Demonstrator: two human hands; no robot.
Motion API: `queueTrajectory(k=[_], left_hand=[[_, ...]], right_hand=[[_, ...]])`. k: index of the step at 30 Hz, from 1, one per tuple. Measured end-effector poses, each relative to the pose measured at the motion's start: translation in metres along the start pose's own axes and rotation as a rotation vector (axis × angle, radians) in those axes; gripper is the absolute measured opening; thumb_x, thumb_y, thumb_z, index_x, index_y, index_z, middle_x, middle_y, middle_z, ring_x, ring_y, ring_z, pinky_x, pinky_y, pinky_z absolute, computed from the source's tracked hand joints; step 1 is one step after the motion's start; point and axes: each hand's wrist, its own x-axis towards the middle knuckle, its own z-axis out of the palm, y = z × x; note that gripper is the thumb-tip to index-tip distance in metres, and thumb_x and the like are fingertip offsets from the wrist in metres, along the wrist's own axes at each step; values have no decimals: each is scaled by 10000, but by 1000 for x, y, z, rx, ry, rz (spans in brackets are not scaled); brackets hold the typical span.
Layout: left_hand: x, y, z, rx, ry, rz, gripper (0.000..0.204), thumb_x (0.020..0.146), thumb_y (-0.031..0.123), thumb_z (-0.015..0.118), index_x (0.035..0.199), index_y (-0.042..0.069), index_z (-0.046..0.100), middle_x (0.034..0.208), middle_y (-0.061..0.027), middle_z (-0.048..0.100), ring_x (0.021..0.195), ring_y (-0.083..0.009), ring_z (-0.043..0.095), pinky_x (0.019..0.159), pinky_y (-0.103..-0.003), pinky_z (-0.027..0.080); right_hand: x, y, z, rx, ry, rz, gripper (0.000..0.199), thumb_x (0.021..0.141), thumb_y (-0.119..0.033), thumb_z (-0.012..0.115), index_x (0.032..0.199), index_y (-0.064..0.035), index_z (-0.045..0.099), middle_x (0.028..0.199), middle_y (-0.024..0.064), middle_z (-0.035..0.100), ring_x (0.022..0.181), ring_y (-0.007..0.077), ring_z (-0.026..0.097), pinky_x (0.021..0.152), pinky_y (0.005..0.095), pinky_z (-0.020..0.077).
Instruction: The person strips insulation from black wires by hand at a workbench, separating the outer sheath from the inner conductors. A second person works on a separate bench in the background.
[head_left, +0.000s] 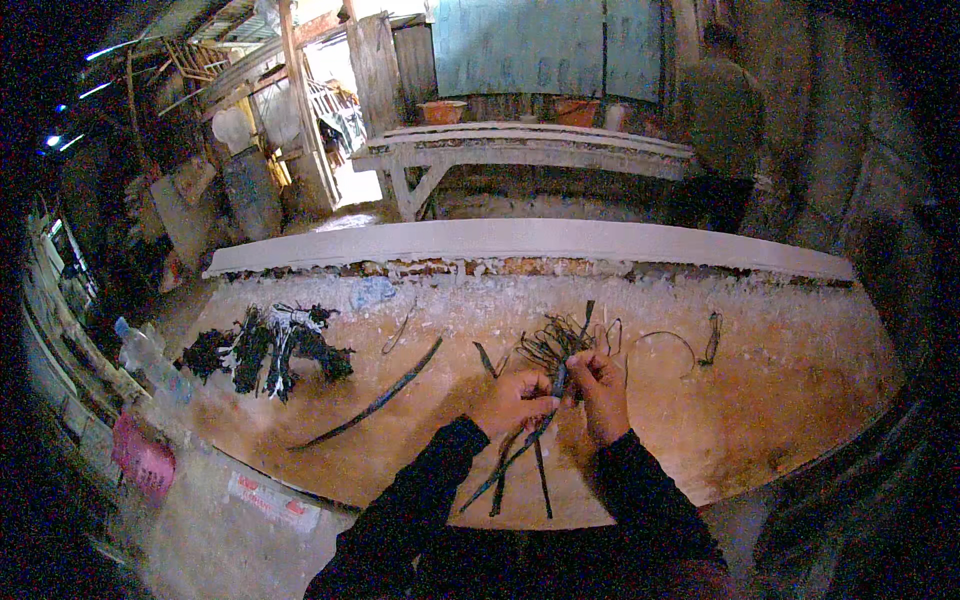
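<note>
In the head view, across the middle of a wide brown table (790,420), a bundle of dark looped strips (547,345) lies between and just beyond the person's two hands, its loops fanned toward the far side. The left hand (515,400) pinches the bundle's narrow neck between thumb and fingers; the right hand (602,392) is closed on the same neck from the other side, its fingertips near the loops. Below the left hand, loose strip ends (518,455) spread toward the near edge. To the left lie a short bent strip (488,360), a long dark strip (375,402) set slantwise, a thin pale strand (398,332) and a pile of black-and-white fibrous clumps (265,350). A clear plastic bottle (145,350) is near the table's left end, with a pink packet (145,455) lower down. On the right are a thin curved strand (668,334) and a small folded strip (713,338). Behind, a pale wooden bench (540,137) carries orange basins (442,112).
</note>
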Motion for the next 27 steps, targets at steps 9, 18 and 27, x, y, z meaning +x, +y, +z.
queueTrajectory(k=[9, 18, 27], left_hand=[[4, -4, -12, -185, 317, 36, 184, 765, 223, 610, 814, 55, 553, 666, -4, 553, 609, -100, 516, 541, -230, 423], [5, -8, -14, -131, 250, 102, 195, 768, 199, 616, 858, 40, 550, 718, 3, 559, 573, -58, 508, 428, -189, 424], [-1, -1, -10, -190, 219, 51, 172, 774, 192, 611, 828, 38, 558, 703, -5, 550, 578, -67, 518, 449, -216, 475]], right_hand=[[-7, -10, 8, -31, -319, 222, 161, 748, -138, 622, 860, -41, 560, 719, 2, 566, 618, 87, 509, 545, 208, 400], [-9, -5, 6, 97, -320, 103, 88, 746, -114, 619, 716, -45, 573, 679, -9, 555, 597, 74, 505, 527, 208, 406], [-5, 7, 1, -62, -231, 86, 94, 768, -133, 599, 756, -44, 569, 679, -7, 555, 547, 59, 486, 498, 194, 403]])
